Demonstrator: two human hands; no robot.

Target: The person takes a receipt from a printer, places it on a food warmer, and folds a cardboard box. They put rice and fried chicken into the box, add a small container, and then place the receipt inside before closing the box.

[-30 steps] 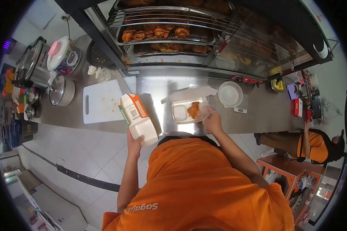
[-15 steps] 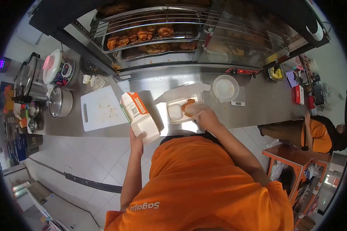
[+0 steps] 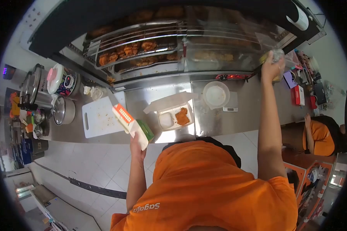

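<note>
My left hand [image 3: 136, 145] grips an opened paper food box [image 3: 139, 133], white inside with orange and green printed sides, over the counter's front edge. Right of it, a second open paper box [image 3: 176, 128] lies on the counter. A white rounded portion, probably wrapped rice [image 3: 166, 120], and a piece of fried chicken [image 3: 182, 116] sit side by side in it. My right hand [image 3: 273, 70] is stretched far to the right, fingers closed around crinkled clear plastic [image 3: 276, 56]. It hovers over a tub with yellow contents [image 3: 263, 58], mostly hidden behind it.
A glass warming cabinet [image 3: 142, 73] with trays of fried chicken stands behind the counter. Left lie a white cutting board [image 3: 104, 119] and a steel pot [image 3: 64, 111]. A white round bowl [image 3: 216, 95] sits beside a scale [image 3: 230, 109]. Another person [image 3: 320, 134] stands at right.
My right hand has left the chicken in the counter box and moved far right to the tub. The box in my left hand has turned, showing its green side. The view has shifted slightly.
</note>
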